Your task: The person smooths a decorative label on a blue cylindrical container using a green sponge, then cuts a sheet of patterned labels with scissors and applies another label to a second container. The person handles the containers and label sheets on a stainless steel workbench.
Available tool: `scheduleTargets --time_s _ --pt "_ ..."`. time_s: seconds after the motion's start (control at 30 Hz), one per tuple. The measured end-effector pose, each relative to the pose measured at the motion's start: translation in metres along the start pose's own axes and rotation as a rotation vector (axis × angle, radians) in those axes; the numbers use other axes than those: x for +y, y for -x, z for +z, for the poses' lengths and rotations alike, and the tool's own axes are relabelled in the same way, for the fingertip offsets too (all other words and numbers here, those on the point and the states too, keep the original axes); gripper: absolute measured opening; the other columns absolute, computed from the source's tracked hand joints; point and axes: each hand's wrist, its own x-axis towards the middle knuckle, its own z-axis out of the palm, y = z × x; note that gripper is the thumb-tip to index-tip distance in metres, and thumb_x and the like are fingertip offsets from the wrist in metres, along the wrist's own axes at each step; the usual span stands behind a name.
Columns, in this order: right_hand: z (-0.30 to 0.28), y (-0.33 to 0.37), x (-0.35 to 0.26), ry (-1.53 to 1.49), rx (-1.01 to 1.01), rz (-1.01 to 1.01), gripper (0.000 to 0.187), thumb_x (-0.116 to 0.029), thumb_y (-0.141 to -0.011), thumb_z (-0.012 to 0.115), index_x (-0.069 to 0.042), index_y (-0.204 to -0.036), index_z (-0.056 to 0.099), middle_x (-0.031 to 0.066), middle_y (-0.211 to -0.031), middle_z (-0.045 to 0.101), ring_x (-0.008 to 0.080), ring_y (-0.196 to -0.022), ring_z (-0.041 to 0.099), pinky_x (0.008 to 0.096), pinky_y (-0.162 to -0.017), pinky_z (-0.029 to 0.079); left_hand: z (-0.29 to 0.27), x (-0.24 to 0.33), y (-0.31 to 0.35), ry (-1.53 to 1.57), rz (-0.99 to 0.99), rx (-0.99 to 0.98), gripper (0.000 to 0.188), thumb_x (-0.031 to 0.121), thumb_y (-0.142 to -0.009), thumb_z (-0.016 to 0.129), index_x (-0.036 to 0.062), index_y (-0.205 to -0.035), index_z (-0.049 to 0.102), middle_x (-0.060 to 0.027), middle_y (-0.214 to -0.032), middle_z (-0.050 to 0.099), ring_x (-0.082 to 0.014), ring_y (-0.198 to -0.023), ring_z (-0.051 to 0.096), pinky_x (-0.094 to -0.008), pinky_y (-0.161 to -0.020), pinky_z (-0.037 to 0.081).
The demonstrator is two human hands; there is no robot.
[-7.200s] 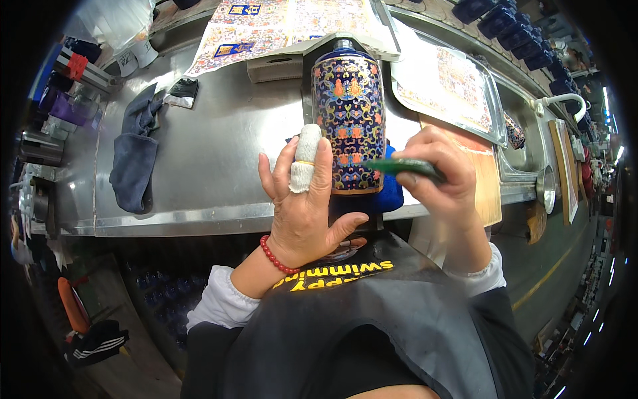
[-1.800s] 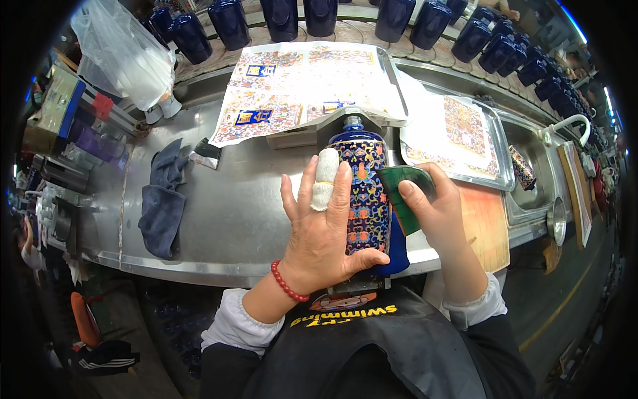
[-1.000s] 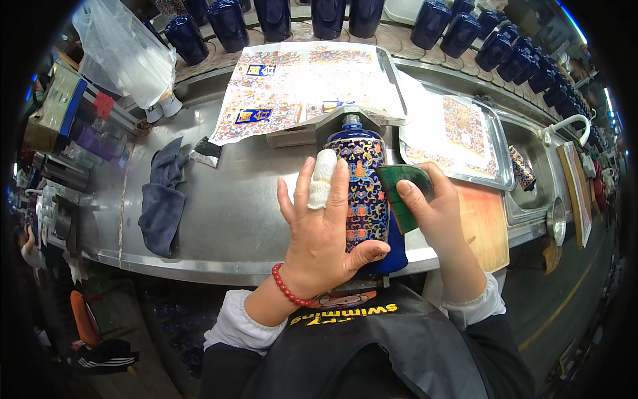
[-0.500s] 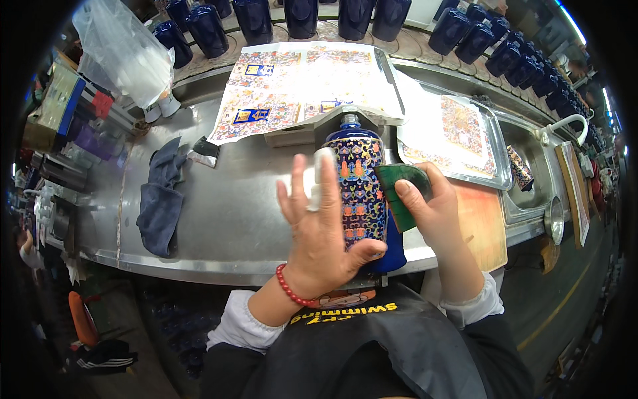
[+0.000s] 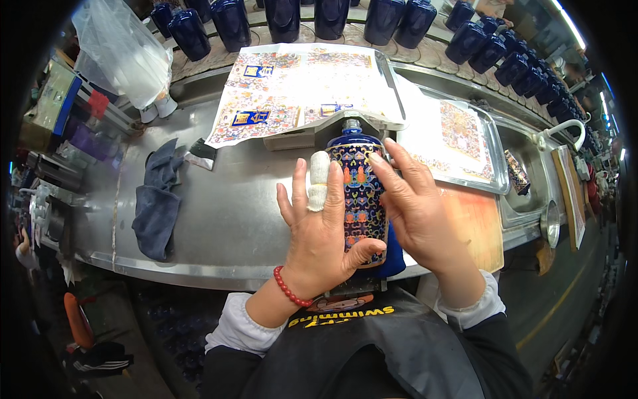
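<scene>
Okay, so your patterned blue bottle [image 5: 363,199] is lying just right of centre frame, neck toward the top, between both your hands. Your left hand [image 5: 316,243] isn't clenched around it: it's spread, index finger along the bottle's left edge, thumb near the base, middle finger in a white finger wrap [image 5: 319,179]. Your right hand [image 5: 419,223] is unclenched too, fingertips at the bottle's upper right edge; can't tell if anything's under that palm. You've got printed sheets [image 5: 302,90] at upper centre, a grey cloth [image 5: 156,219] at left, and plain blue bottles [image 5: 284,20] lined up along the top.
</scene>
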Motion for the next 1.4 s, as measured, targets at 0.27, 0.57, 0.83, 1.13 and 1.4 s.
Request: scheduleTargets --time_s 0.27,0.57,0.83,1.13,1.4 --pt "0.003 -0.002 -0.009 0.105 -0.158 0.042 0.048 -0.033 -0.096 0.060 -0.006 -0.136 0.059 0.0229 -0.149 0.040 0.0425 -0.130 0.042 0.0495 -0.108 0.038 0.001 0.002 -0.003 -0.026 0.030 0.048 0.116 0.083 -0.081 0.041 -0.0099 -0.150 0.026 -0.0280 -0.149 0.034 -0.0493 -0.143 0.018 -0.0738 -0.106 0.009" --pt "0.002 -0.007 -0.006 0.077 -0.144 0.085 0.049 -0.030 -0.095 0.062 -0.009 -0.139 0.056 0.0211 -0.147 0.042 0.0411 -0.130 0.042 0.0491 -0.109 0.037 0.002 -0.006 -0.011 0.026 0.037 0.051 0.115 0.081 -0.082 0.043 -0.0096 -0.150 0.025 -0.0270 -0.150 0.034 -0.0477 -0.143 0.018 -0.0730 -0.107 0.007" --pt "0.000 -0.009 -0.004 0.114 -0.159 0.050 0.049 -0.030 -0.094 0.063 -0.009 -0.137 0.057 0.0208 -0.147 0.042 0.0412 -0.130 0.043 0.0492 -0.109 0.037 0.001 -0.004 -0.016 0.038 0.042 0.075 0.114 0.081 -0.083 0.043 -0.0096 -0.150 0.025 -0.0237 -0.148 0.040 -0.0478 -0.143 0.018 -0.0728 -0.107 0.006" --pt "0.003 -0.017 -0.001 0.083 -0.081 0.035 0.055 -0.014 -0.082 0.073 -0.005 -0.134 0.057 0.0207 -0.135 0.047 0.0394 -0.116 0.047 0.0467 -0.099 0.044 -0.001 -0.009 -0.022 0.032 0.040 0.067 0.112 0.081 -0.084 0.041 -0.0075 -0.151 0.024 -0.0227 -0.133 0.054 -0.0480 -0.143 0.017 -0.0733 -0.107 0.004" --pt "0.003 -0.018 -0.003 0.092 -0.134 0.090 0.049 -0.023 -0.092 0.065 -0.007 -0.137 0.056 0.0200 -0.140 0.045 0.0403 -0.124 0.045 0.0480 -0.105 0.040 -0.002 -0.008 -0.024 0.016 0.059 0.074 0.110 0.080 -0.085 0.039 -0.0063 -0.152 0.024 -0.0200 -0.116 0.065 -0.0476 -0.143 0.017 -0.0738 -0.106 0.002"
